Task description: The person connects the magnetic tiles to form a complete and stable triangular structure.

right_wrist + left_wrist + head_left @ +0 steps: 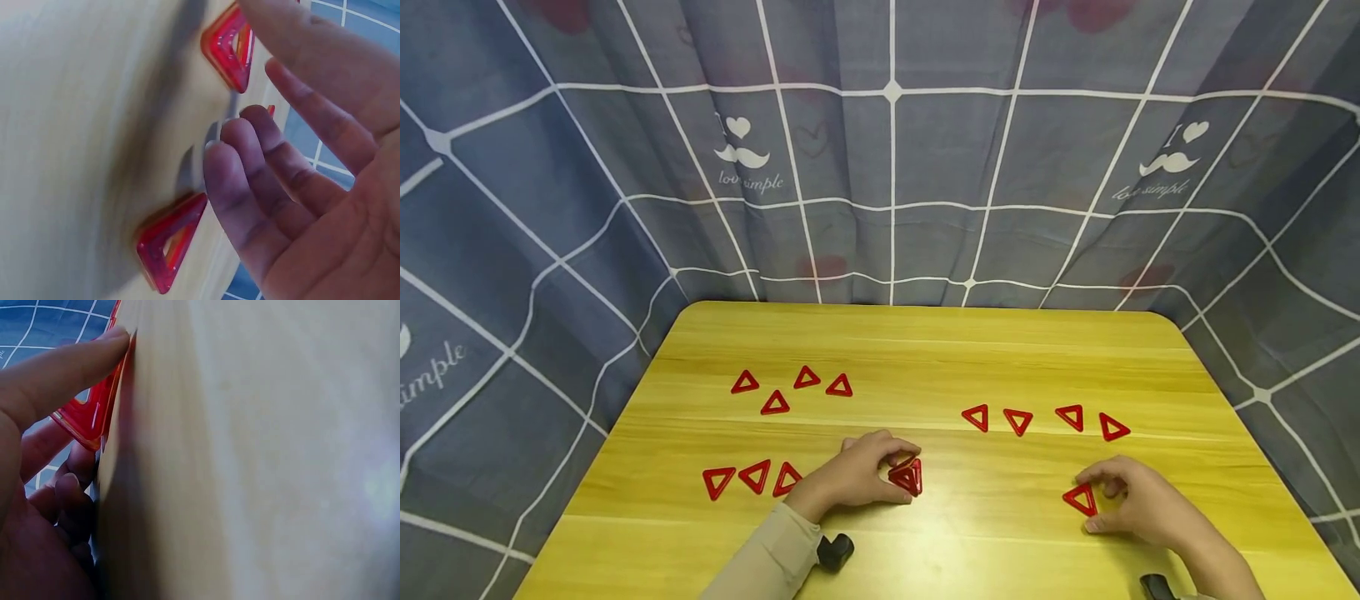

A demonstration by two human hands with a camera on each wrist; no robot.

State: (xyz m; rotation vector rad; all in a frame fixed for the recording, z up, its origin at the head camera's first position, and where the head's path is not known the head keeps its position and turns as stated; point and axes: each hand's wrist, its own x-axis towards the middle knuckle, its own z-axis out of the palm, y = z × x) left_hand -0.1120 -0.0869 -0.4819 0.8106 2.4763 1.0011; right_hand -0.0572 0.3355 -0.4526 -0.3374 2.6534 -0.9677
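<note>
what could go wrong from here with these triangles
The red triangles in the left hand seem to overlap, so one could slide if the grip loosens. The left wrist appears close beside another triangle, so pulling back might knock it. The right hand seems to hold a single triangle at its edge, so it could twist.

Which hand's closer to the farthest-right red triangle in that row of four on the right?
Right. The right hand is just on the near side of that triangle; the left hand is well off to its left, around the middle of the table.
</note>
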